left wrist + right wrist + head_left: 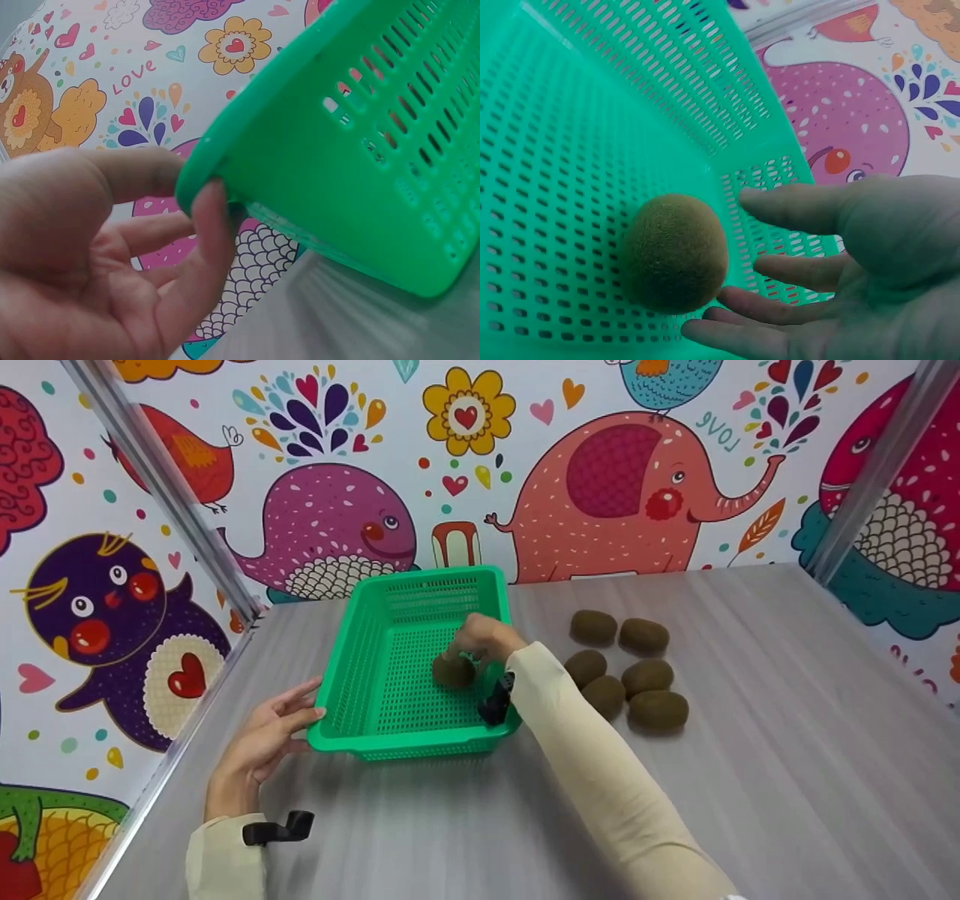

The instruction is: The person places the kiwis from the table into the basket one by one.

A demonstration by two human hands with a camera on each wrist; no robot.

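Note:
A green plastic basket (420,742) with slotted walls and floor stands on the table. My left hand (262,735) pinches its near left corner; in the left wrist view thumb and fingers lie on either side of the rim (225,124). Inside the basket, one brown kiwi (676,253) lies on the floor. My right hand (832,270) is over the basket beside that kiwi, its fingers extended and loose around nothing. One fingertip is very near the fruit; whether it touches I cannot tell. From the head view, the right hand (484,637) partly covers the kiwi.
Several more kiwis (658,710) lie in a loose cluster on the grey table (787,750), right of the basket and beyond the right forearm. Printed cartoon walls (465,487) close off the back and sides, with metal posts (870,480) at the corners.

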